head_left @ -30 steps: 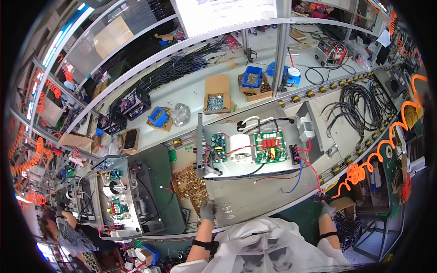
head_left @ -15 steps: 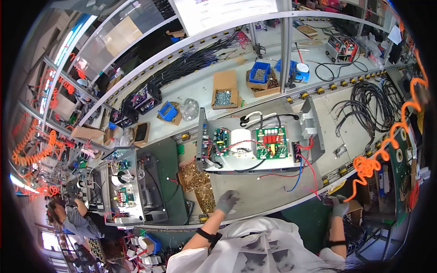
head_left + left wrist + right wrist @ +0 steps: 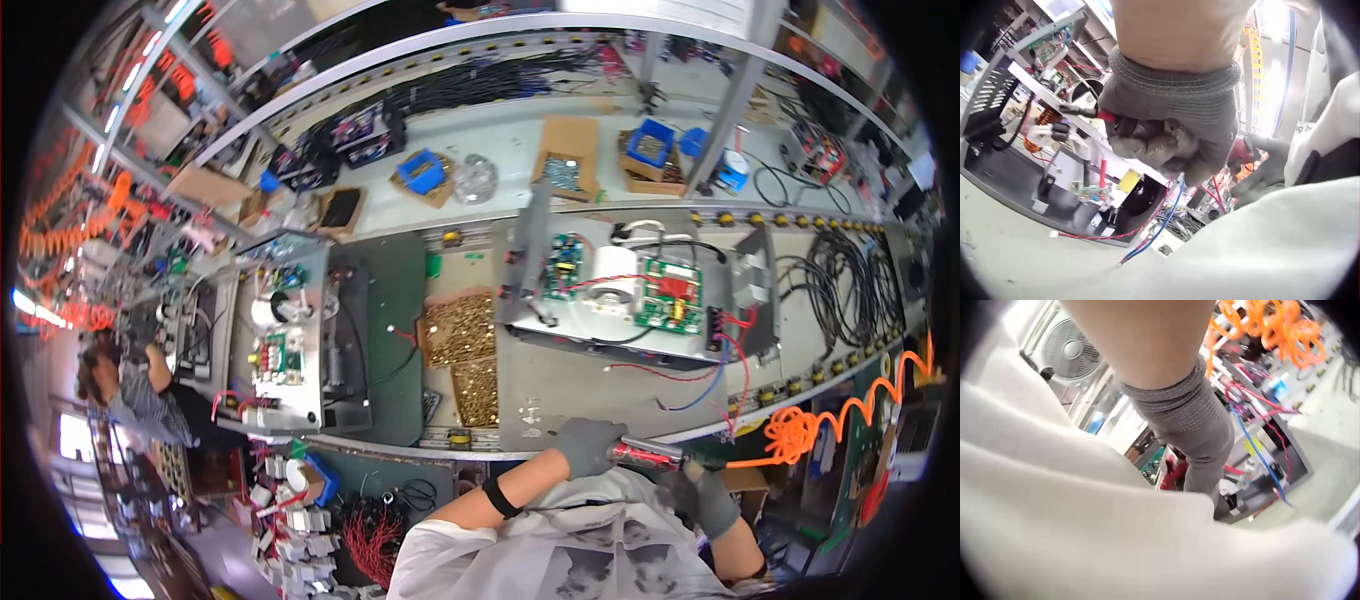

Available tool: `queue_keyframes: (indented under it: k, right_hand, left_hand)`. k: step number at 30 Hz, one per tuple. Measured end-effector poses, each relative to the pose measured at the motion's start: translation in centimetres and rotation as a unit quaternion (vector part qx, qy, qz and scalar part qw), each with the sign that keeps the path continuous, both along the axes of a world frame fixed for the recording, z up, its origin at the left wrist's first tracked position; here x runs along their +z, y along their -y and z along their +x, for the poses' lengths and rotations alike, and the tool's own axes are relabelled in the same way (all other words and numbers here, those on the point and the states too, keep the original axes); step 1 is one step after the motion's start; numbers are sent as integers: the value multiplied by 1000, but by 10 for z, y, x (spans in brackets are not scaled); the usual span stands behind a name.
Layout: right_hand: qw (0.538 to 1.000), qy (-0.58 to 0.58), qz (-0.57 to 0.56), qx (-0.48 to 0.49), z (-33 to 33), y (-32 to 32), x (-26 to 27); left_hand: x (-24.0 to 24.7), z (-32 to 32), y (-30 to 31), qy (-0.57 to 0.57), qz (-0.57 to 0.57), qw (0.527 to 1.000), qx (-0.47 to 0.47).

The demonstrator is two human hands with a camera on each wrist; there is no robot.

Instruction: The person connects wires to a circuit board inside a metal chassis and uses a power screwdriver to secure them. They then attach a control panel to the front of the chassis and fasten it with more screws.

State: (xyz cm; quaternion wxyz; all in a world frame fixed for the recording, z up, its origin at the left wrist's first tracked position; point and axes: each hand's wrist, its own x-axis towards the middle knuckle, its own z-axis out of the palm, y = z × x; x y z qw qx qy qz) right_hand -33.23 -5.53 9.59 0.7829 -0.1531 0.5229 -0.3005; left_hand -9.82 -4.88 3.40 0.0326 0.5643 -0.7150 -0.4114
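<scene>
A red and silver air screwdriver point(image 3: 648, 454) lies crosswise in front of the person's body, an orange coiled hose point(image 3: 790, 436) running from its right end. My gloved left hand point(image 3: 588, 447) grips its left part; in the left wrist view the fingers point(image 3: 1157, 150) curl round it, and a dark tip point(image 3: 1079, 111) with a red collar sticks out. At the hose end my gloved right hand point(image 3: 708, 503) holds the tool, its fingers partly hidden. Beyond the hands stands an open metal chassis point(image 3: 610, 335) with a green circuit board point(image 3: 670, 296) and loose red and blue wires.
Left of the chassis, boxes of brass-coloured fasteners point(image 3: 460, 330) sit beside a green mat point(image 3: 400, 370). A second open chassis point(image 3: 290, 340) stands farther left, near another person point(image 3: 150, 390). Black cables point(image 3: 845, 290) lie coiled at right. Blue bins point(image 3: 420, 172) line the back shelf.
My left hand has moved right from beside the fastener boxes onto the screwdriver. My right hand has come in toward the body with the tool. The head view has shifted, moving the bench rightward in frame.
</scene>
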Motion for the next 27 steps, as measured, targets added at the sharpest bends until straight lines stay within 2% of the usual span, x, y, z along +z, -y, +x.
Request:
queue_keyframes:
  k: [1, 2, 3, 4, 5, 6, 7, 8, 9, 10, 11, 12, 13, 14, 15, 16, 17, 18, 20, 21, 23, 24, 25, 26, 27]
  right_hand:
    - [970, -119, -47, 207, -5, 0, 7]
    - [882, -231, -94, 401, -8, 1, 16]
    - [711, -338, -297, 541, -2, 9, 28]
    - [703, -336, -298, 551, 20, 17, 40]
    - [580, -413, -495, 499, 59, 25, 57]
    - [423, -461, -662, 414, 83, 28, 66]
    - [466, -423, -604, 488, 80, 33, 41]
    - [459, -421, -607, 493, 78, 43, 20]
    - [574, -302, -467, 601, 74, 53, 3]
    - [654, -169, -297, 674, 72, 62, -10]
    - [636, -171, -279, 699, 70, 68, -17]
    - [632, -172, -280, 701, 72, 66, -24]
    - [679, -194, -260, 659, 71, 61, -31]
    - [724, -214, -239, 611, 70, 55, -38]
    - [719, -227, -255, 606, 67, 55, -46]
    - [717, -229, -258, 605, 63, 54, -49]
    - [717, -257, -247, 599, 58, 51, -52]
    - [718, -285, -234, 590, 56, 49, -52]
    - [731, -302, -199, 578, 57, 45, -47]
    - [731, -311, -188, 577, 53, 43, -49]
    - [742, -314, -180, 564, 51, 41, -55]
    - [747, -313, -187, 556, 45, 36, -61]
    - [757, -312, -194, 540, 38, 32, -68]
    - [767, -308, -206, 524, 44, 34, -73]
    - [769, -326, -175, 522, 63, 36, -56]
  left_hand:
    - [-2, 9, -8, 19, -37, 999, 24]
    - [-4, 14, -15, 18, -34, 999, 38]
    - [-6, 16, -20, 15, -92, 995, 28]
    - [-7, 16, -23, 11, -150, 988, 17]
    - [-9, 12, -26, 10, -150, 988, 28]
    - [-10, 5, -28, 30, -206, 978, 4]
    - [-9, 3, -28, 51, -263, 963, -21]
    - [-7, 5, -26, 50, -265, 963, -13]
    - [-5, 7, -26, 43, -293, 955, -15]
    - [-5, 11, -25, 37, -321, 946, -17]
    - [-9, 20, -23, 35, -322, 946, -10]
    - [-17, 38, -19, 22, -359, 932, 36]
    - [-30, 57, -15, 11, -396, 915, 82]
    - [-59, 80, -13, 29, -405, 896, 181]
    - [-94, 108, -11, 46, -411, 867, 277]
    - [-117, 141, -3, 71, -239, 893, 374]
    - [-151, 166, -10, -18, -269, 796, 542]
    - [-184, 195, -12, 23, -226, 767, 600]
    - [-223, 243, -18, 140, -91, 780, 603]
    - [-224, 254, -19, 136, -92, 784, 599]
    - [-222, 275, -11, 39, -14, 736, 675]
    - [-235, 282, -7, 15, 24, 741, 670]
    - [-261, 289, -8, -6, 57, 744, 666]
    - [-297, 292, -12, -63, 34, 725, 685]
    - [-266, 289, -5, 302, 29, 837, 456]
